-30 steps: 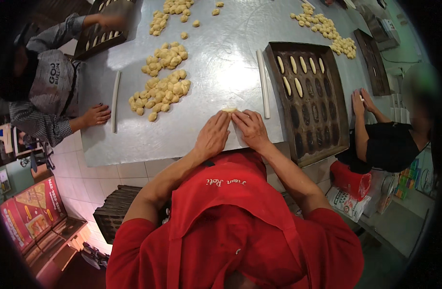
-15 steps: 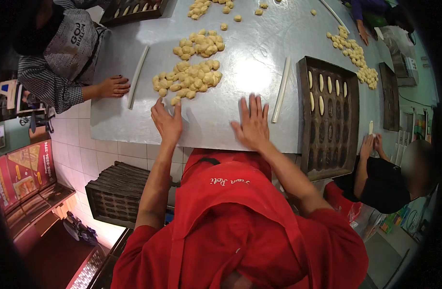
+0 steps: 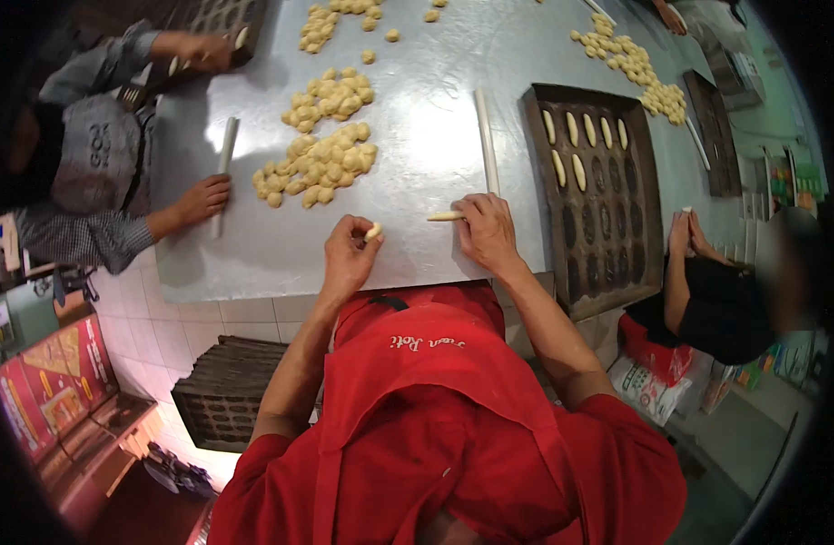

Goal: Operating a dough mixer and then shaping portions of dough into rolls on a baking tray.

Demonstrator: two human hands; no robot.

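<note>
My left hand [image 3: 347,257] is closed on a small dough piece [image 3: 373,232], pinched between thumb and fingers over the near edge of the metal table. Between the thumb and fingers of my right hand [image 3: 489,234] is a slim dough stick [image 3: 443,216], pointing left. Just beyond that hand lies a pale rolling pin [image 3: 486,136]; the hand hides its near end. A pile of dough balls [image 3: 326,163] sits past my left hand. To the right, a dark baking tray [image 3: 607,218] with oval hollows holds several dough sticks in its far rows.
A co-worker at the left rests one hand [image 3: 203,200] by another rolling pin [image 3: 226,150] and reaches the other over a far tray [image 3: 219,18]. At the right, another person's hands [image 3: 689,234] are together. Stacked trays [image 3: 226,391] stand below the table at the left.
My left hand has left the dough pile's edge and now pinches a dough piece. My right hand, flat on the table before, now holds a dough stick. The co-worker's hand reaches over the far tray.
</note>
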